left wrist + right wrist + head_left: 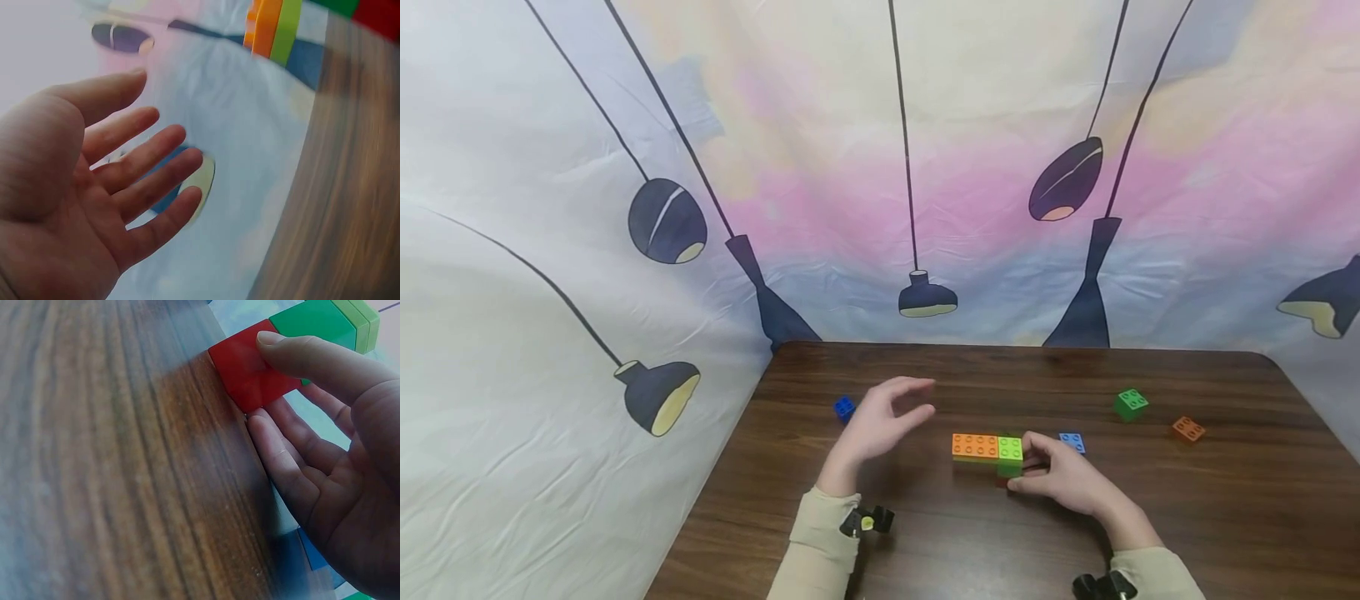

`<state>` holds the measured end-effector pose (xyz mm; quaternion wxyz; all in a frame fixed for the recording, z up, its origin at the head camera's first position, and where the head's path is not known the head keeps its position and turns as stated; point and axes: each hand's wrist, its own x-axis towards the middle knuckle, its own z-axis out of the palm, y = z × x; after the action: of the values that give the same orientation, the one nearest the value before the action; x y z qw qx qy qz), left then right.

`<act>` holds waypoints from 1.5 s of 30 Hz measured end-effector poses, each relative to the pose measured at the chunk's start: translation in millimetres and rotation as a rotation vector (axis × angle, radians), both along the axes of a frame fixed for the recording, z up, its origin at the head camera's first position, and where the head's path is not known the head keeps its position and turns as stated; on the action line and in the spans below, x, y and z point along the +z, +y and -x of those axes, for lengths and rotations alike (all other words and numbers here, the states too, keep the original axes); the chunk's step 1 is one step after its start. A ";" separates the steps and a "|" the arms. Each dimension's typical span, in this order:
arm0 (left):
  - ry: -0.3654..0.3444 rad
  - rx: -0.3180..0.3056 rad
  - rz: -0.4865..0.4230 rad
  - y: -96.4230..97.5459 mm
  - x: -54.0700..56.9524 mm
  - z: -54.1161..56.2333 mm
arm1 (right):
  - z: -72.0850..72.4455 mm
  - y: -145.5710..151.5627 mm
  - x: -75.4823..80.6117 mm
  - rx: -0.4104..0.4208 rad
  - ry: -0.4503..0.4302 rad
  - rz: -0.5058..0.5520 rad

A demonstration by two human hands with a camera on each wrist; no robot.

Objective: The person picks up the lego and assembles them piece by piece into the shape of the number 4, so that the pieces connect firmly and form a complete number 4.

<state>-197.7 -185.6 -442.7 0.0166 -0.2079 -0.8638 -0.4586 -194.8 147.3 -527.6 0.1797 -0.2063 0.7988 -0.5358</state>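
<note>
My right hand (1067,477) grips the base of a toy-brick stack that stands on the table. Its thumb lies on the red brick (247,365) at the bottom, with fingers behind. Above the red comes a green brick (315,325), then a lime brick (1011,448) at the top. A long orange brick (975,445) juts out to the left, with a lime layer (287,31) under it. My left hand (880,421) hovers left of the stack with nothing in it, its fingers loosely spread and palm toward the stack.
A dark blue brick (845,408) lies just behind my left hand. Past my right hand sits a light blue brick (1072,442). Farther right are a green block (1131,404) and an orange-brown brick (1188,429). A patterned cloth (850,308) hangs behind the wooden table (925,542).
</note>
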 end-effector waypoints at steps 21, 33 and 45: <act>-0.007 0.534 -0.028 -102.2 -41.9 19.4 | 4.6 3.1 1.3 0.015 0.000 0.034; -0.190 0.549 0.039 -114.0 -62.2 17.9 | 2.2 1.9 -1.7 0.018 -0.027 0.032; -0.227 0.548 0.052 -111.5 -65.5 17.6 | 0.9 1.4 -4.0 0.016 -0.031 0.040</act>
<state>-215.3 -297.1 -508.3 0.0376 0.0853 -0.8955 -0.4352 -195.7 148.8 -531.5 0.1924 -0.2081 0.7834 -0.5531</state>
